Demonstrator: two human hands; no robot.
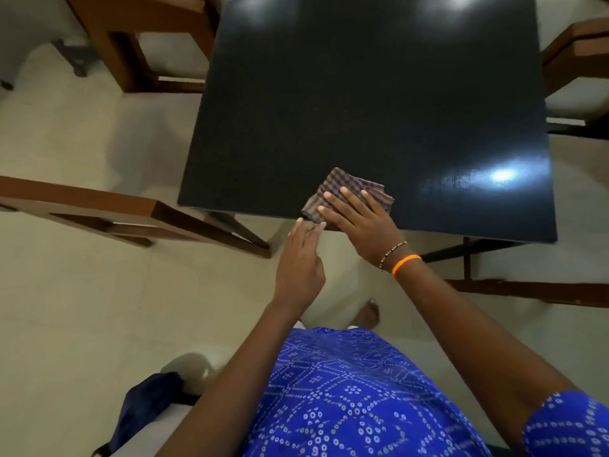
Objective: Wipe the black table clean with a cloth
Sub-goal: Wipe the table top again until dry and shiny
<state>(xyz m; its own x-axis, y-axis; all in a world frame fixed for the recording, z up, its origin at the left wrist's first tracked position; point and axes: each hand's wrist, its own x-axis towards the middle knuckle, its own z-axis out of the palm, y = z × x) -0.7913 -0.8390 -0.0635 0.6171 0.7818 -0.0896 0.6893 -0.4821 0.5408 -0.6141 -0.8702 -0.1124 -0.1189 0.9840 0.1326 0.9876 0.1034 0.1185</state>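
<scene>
A glossy black table (379, 103) fills the upper middle of the view. A folded checked brown cloth (342, 188) lies at its near edge, slightly left of centre. My right hand (359, 219) presses flat on the cloth with straight, spread fingers. My left hand (301, 258) hovers just off the table's near edge, below and left of the cloth, with its fingers straight and the fingertips close to the cloth's corner. It holds nothing.
Wooden chairs stand around the table: one at far left (138, 37), one at near left (99, 209), one at right (576, 61). A wooden rail (534, 291) sits near right. A dark bag (145, 410) lies on a seat at lower left. The floor is pale tile.
</scene>
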